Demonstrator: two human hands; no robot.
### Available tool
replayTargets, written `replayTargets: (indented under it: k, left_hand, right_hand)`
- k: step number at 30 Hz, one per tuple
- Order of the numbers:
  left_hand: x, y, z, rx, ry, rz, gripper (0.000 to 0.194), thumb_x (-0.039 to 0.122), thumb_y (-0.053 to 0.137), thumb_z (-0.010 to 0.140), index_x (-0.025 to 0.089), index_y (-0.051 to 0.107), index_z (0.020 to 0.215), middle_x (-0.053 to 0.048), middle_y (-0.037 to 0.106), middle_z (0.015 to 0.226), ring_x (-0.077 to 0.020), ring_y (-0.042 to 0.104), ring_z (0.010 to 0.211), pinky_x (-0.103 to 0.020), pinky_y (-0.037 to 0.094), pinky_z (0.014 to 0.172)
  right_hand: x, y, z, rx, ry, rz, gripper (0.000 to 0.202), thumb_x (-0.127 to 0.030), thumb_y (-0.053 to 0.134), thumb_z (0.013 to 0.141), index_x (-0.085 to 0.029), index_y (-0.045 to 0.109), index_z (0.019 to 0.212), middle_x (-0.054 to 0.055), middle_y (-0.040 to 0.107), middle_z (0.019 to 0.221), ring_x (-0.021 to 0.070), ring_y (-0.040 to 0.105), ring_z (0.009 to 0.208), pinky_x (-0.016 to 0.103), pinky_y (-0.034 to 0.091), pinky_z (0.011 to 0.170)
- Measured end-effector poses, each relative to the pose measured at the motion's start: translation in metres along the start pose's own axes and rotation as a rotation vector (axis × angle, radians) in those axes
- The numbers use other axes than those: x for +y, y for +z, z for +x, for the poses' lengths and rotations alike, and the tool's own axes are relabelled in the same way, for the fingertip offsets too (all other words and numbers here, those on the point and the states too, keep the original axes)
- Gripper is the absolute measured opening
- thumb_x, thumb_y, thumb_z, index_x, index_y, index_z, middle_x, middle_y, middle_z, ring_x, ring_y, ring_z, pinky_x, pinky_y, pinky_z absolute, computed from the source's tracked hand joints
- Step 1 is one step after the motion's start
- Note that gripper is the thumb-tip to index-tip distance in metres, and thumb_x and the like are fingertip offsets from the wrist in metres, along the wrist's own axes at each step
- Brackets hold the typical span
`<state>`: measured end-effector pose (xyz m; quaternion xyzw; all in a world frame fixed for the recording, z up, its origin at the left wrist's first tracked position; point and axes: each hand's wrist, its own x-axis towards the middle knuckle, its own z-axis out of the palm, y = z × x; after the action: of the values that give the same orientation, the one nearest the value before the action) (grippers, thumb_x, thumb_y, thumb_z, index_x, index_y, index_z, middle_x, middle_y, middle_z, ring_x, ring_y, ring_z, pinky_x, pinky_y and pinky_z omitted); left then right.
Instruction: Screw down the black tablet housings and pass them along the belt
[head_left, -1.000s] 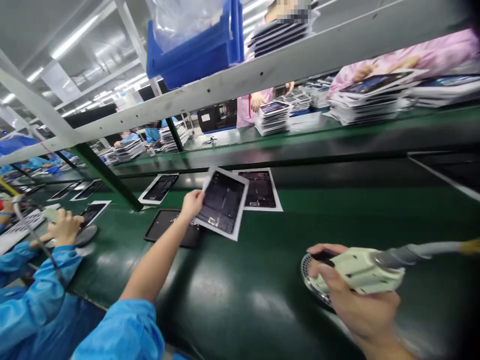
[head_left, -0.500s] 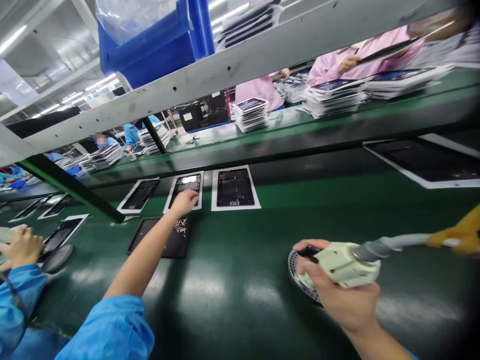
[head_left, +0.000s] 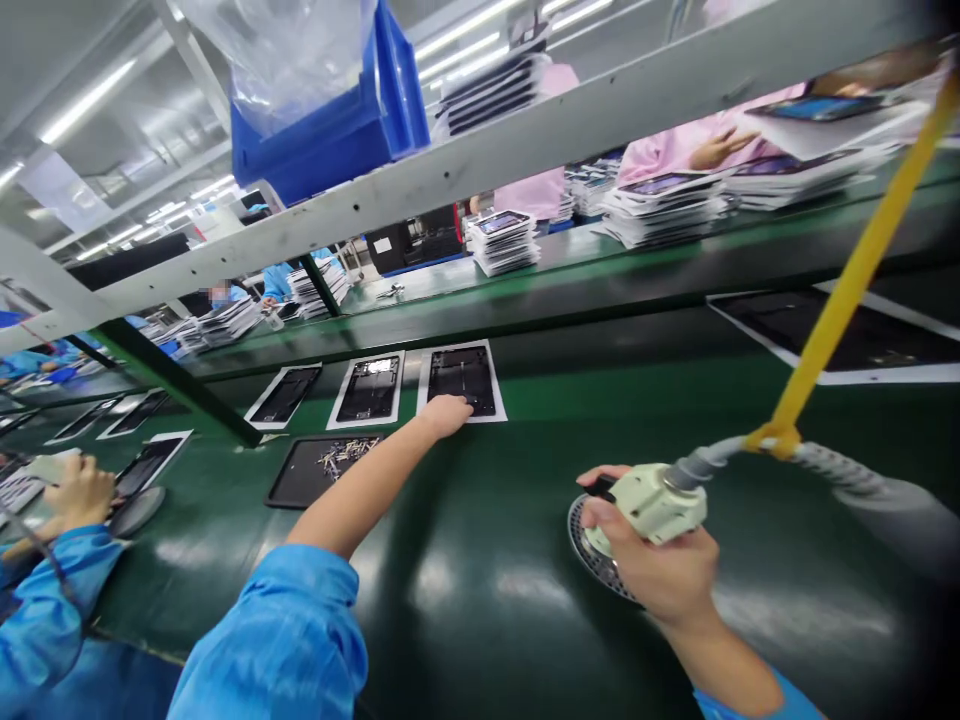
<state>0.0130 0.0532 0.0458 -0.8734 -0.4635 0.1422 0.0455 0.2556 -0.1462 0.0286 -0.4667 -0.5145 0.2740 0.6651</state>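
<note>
My left hand [head_left: 448, 414] reaches forward over the lower edge of a black tablet housing [head_left: 459, 372] on a white sheet. Its fingers are drawn together, and whatever may be between them is hidden. In my right hand [head_left: 667, 570] is a pale green corded hand tool [head_left: 660, 503] with a round, perforated disc [head_left: 581, 540] underneath, held just over the green bench. A second open tablet housing [head_left: 369, 388] lies left of the first, and a third [head_left: 286, 395] beyond it. Below them, a black tray [head_left: 296, 475] holds a heap of small metal parts [head_left: 341, 455], partly behind my left forearm.
A yellow strap [head_left: 862, 270] holds up the tool's cable. Another housing [head_left: 862, 325] lies at the right. A co-worker's hand [head_left: 81, 490] is at the far left. A green post [head_left: 180, 385] and a white rail [head_left: 405, 185] with a blue bin [head_left: 322, 130] stand ahead.
My left hand has moved right, from the middle housing to the lower edge of the right one. My right hand keeps hold of the tool. The view has shifted slightly.
</note>
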Motion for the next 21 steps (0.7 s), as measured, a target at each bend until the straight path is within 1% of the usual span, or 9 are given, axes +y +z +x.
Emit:
replayTargets:
  k: [4, 7, 9, 11, 13, 15, 17, 19, 21]
  left_hand:
    - [0.009, -0.015, -0.001, -0.027, -0.018, 0.034, 0.026, 0.003, 0.056, 0.091, 0.013, 0.074, 0.106, -0.016, 0.072, 0.110, -0.0269, 0.074, 0.101, -0.034, 0.056, 0.088]
    - [0.014, -0.029, -0.018, -0.028, -0.014, 0.048, 0.025, 0.007, 0.055, 0.092, 0.013, 0.073, 0.109, -0.018, 0.070, 0.117, -0.0289, 0.073, 0.103, -0.037, 0.057, 0.089]
    - [0.026, -0.038, -0.046, -0.022, 0.024, 0.040, 0.025, 0.010, 0.054, 0.093, 0.014, 0.072, 0.110, -0.017, 0.070, 0.118, -0.0289, 0.073, 0.101, -0.038, 0.057, 0.089]
    - [0.047, -0.043, -0.087, -0.032, 0.117, 0.009, 0.023, 0.012, 0.056, 0.092, 0.016, 0.072, 0.108, -0.015, 0.071, 0.112, -0.0281, 0.073, 0.096, -0.038, 0.057, 0.086]
    - [0.076, -0.044, -0.134, -0.084, 0.223, -0.024, 0.020, 0.012, 0.058, 0.089, 0.018, 0.071, 0.104, -0.014, 0.072, 0.103, -0.0276, 0.073, 0.089, -0.038, 0.057, 0.079]
    - [0.108, -0.040, -0.180, -0.119, 0.336, -0.057, 0.016, 0.014, 0.059, 0.089, 0.019, 0.069, 0.101, -0.013, 0.073, 0.099, -0.0266, 0.072, 0.082, -0.037, 0.056, 0.069]
    - [0.138, -0.032, -0.217, -0.104, 0.452, -0.123, 0.009, 0.020, 0.059, 0.092, 0.021, 0.066, 0.099, -0.010, 0.072, 0.095, -0.0241, 0.070, 0.076, -0.036, 0.054, 0.061]
    - [0.164, -0.023, -0.242, -0.070, 0.548, -0.163, 0.006, 0.023, 0.061, 0.094, 0.020, 0.064, 0.097, -0.008, 0.071, 0.091, -0.0218, 0.067, 0.070, -0.036, 0.051, 0.055]
    - [0.185, -0.012, -0.254, -0.032, 0.613, -0.163, 0.005, 0.023, 0.062, 0.094, 0.018, 0.063, 0.096, -0.005, 0.069, 0.086, -0.0204, 0.065, 0.065, -0.035, 0.048, 0.049]
  right_hand:
    - [0.001, -0.003, 0.001, -0.025, -0.011, -0.022, 0.028, -0.043, 0.078, 0.082, -0.020, 0.071, 0.095, 0.004, 0.072, 0.072, 0.0166, 0.067, 0.053, 0.028, 0.058, 0.055]
    - [-0.001, -0.001, 0.002, -0.019, -0.012, -0.015, 0.027, -0.042, 0.079, 0.081, -0.020, 0.071, 0.094, 0.004, 0.073, 0.075, 0.0160, 0.067, 0.054, 0.028, 0.058, 0.057]
    - [-0.005, 0.002, 0.002, 0.021, 0.001, 0.012, 0.027, -0.042, 0.080, 0.080, -0.020, 0.070, 0.094, 0.005, 0.073, 0.077, 0.0153, 0.065, 0.053, 0.028, 0.058, 0.056]
    - [-0.009, 0.006, 0.002, 0.056, 0.016, 0.063, 0.028, -0.040, 0.080, 0.079, -0.019, 0.069, 0.093, 0.005, 0.072, 0.077, 0.0148, 0.065, 0.052, 0.028, 0.057, 0.054]
    - [-0.013, 0.008, 0.003, 0.062, 0.019, 0.113, 0.027, -0.038, 0.080, 0.079, -0.019, 0.068, 0.093, 0.004, 0.072, 0.075, 0.0142, 0.063, 0.050, 0.028, 0.056, 0.051]
    - [-0.015, 0.010, 0.005, 0.062, 0.001, 0.121, 0.024, -0.036, 0.079, 0.079, -0.018, 0.068, 0.091, 0.002, 0.070, 0.071, 0.0138, 0.062, 0.048, 0.028, 0.056, 0.050]
    - [-0.016, 0.010, 0.006, 0.057, -0.008, 0.111, 0.022, -0.035, 0.077, 0.080, -0.018, 0.068, 0.091, 0.001, 0.069, 0.068, 0.0138, 0.062, 0.048, 0.028, 0.056, 0.050]
    - [-0.016, 0.010, 0.006, 0.059, -0.007, 0.113, 0.022, -0.035, 0.077, 0.080, -0.018, 0.068, 0.092, 0.000, 0.069, 0.068, 0.0139, 0.062, 0.048, 0.028, 0.055, 0.050]
    - [-0.017, 0.010, 0.006, 0.060, -0.003, 0.124, 0.023, -0.035, 0.078, 0.078, -0.019, 0.068, 0.093, 0.000, 0.069, 0.069, 0.0139, 0.062, 0.047, 0.028, 0.055, 0.048]
